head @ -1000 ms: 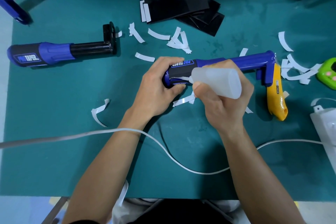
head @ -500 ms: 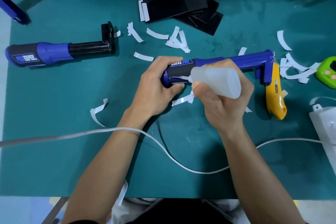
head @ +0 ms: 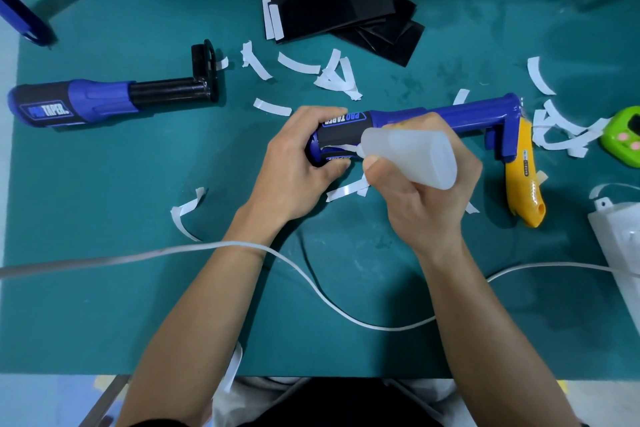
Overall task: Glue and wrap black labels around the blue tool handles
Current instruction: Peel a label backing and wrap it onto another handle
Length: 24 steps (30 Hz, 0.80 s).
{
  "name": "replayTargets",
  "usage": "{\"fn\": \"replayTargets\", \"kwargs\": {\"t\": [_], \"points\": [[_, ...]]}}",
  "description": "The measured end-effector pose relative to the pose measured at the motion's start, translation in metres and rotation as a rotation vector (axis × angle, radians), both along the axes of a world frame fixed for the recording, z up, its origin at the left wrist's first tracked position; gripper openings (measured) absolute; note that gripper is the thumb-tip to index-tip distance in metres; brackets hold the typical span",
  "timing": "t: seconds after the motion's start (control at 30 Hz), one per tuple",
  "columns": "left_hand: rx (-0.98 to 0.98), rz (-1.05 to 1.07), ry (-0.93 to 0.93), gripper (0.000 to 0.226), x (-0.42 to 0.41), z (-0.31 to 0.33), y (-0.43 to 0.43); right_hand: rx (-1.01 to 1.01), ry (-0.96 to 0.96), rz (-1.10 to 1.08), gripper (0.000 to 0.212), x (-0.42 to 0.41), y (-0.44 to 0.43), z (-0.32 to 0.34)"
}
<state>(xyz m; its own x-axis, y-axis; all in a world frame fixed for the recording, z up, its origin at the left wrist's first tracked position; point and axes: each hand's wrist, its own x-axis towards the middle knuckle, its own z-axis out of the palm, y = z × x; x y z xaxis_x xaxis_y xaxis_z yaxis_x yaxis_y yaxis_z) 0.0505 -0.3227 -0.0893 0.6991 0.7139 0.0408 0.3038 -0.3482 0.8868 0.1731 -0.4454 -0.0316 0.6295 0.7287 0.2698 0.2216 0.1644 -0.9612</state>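
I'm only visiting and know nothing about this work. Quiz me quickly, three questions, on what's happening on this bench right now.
1. What does the right hand hold? A) a translucent glue bottle B) scissors C) a pen
2. True or false: the left hand grips the blue tool handle.
3. Fill in: the yellow utility knife lies at that tool's ____ end (left or right).
Key: 1 A; 2 true; 3 right.
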Motion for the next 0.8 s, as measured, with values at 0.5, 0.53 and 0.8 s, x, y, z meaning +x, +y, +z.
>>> {"fn": "replayTargets", "kwargs": {"t": [0.5,0.53,0.8], "points": [[-0.002,-0.007,0.003,0.061,0.0,0.0016,0.0005,-0.002,-0.055,-0.018,0.011,-0.0001,-0.0007,-0.0015],[-0.002,-0.007,0.0,0.061,-0.0001,0.0016,0.0006,0.011,-0.054,-0.014,0.011,-0.0003,-0.0007,-0.0012],[-0.012,-0.004,-0.003,0.06,0.0003,0.0005,0.0003,0.005,-0.076,-0.006,0.011,-0.0034,-0.0011,-0.0014]]}}
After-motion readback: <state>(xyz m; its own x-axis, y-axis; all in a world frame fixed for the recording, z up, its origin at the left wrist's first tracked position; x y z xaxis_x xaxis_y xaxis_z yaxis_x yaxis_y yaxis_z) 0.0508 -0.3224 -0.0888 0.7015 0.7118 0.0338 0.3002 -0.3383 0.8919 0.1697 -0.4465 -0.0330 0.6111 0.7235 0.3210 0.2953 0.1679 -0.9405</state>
